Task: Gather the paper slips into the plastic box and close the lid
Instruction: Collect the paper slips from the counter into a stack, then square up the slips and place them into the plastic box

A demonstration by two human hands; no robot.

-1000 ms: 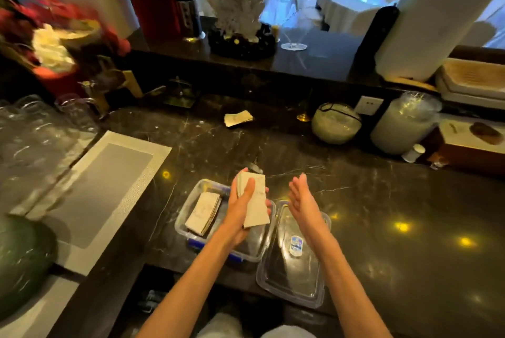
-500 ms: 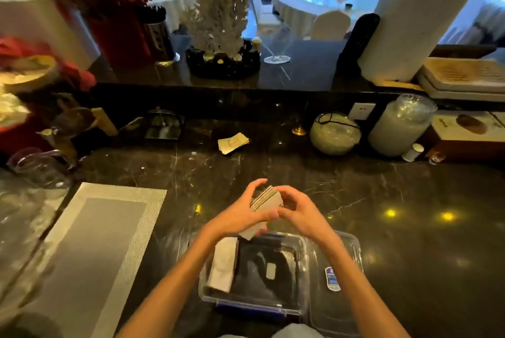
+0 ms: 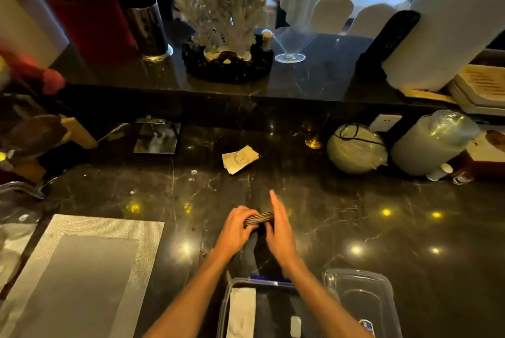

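Two hands square one stack (image 3: pixel 259 219) of paper slips on edge against the dark marble surface (image 3: pixel 355 214), long axis left-right: left hand (image 3: pixel 237 231) curled around it, right hand (image 3: pixel 278 231) flat against its end. One clear rectangular plastic box (image 3: pixel 226 302) nearby holds one white bundle (image 3: pixel 241 310); its lid (image 3: pixel 363 299) lies beside. Another bundle (image 3: pixel 240 158) lies farther back.

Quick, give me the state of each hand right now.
Left hand: closed around a stack of paper slips, held on edge on the countertop.
Right hand: open and flat, palm pressed against the end of the stack.
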